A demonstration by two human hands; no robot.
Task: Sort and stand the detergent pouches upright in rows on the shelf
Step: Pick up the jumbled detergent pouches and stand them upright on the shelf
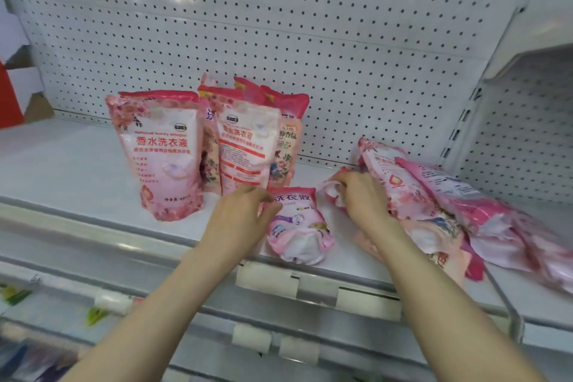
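Note:
Several pink detergent pouches stand upright on the white shelf (77, 164): one large pouch (161, 152) at the left, another (245, 146) beside it, more behind. A slumped, folded pouch (297, 226) lies near the shelf's front edge. My left hand (245, 214) grips its left upper edge. My right hand (362, 198) holds the crumpled top of another pouch (333, 191) at the edge of a pile of lying pouches (434, 201) on the right.
A white pegboard back wall (279, 25) rises behind the shelf. Price-tag holders (266, 279) line the shelf's front rail. A red and white cardboard box (15, 87) sits at the far left. A lower shelf with blurred goods shows at bottom left.

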